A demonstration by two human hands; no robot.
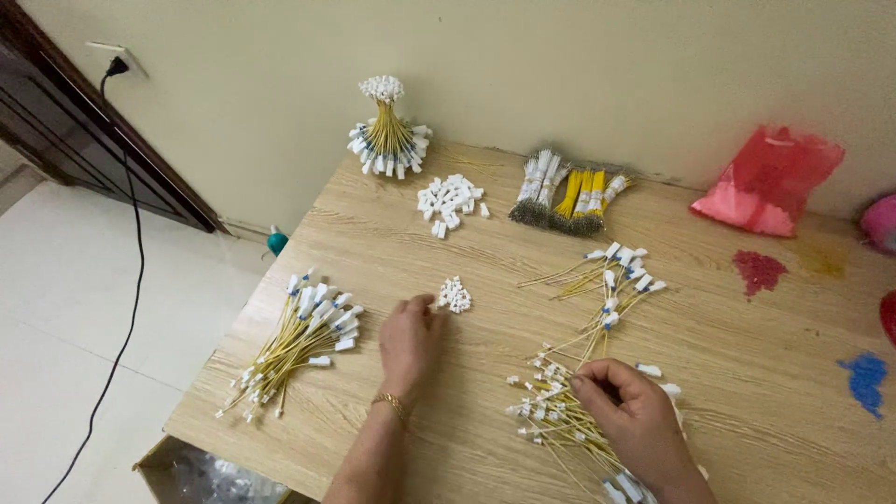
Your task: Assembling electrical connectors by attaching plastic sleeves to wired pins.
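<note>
Wire fitting part done: finished bundles lie at the left and top of the frame, loose wires remain under the right hand.

The counter [765, 373] carries the work, largest lots first. At lower left a fanned bundle of yellow wires with white connectors [294, 345] lies complete, by its look; a tied upright bundle [387, 135] stands at top centre against the wall, and banded wire bunches [569, 198] lie to its right. Judged outstanding: the scattered wires at centre right [611, 280] and the loose heap at lower centre [551, 411]. The right hand [635, 411] is pinched narrow on a wire from that heap. The left hand [411, 338] rests curled, fingertips beside the small pile of white caps [455, 295]; whether it holds one I cannot tell. A larger cap pile [450, 202] sits above, untouched.
</note>
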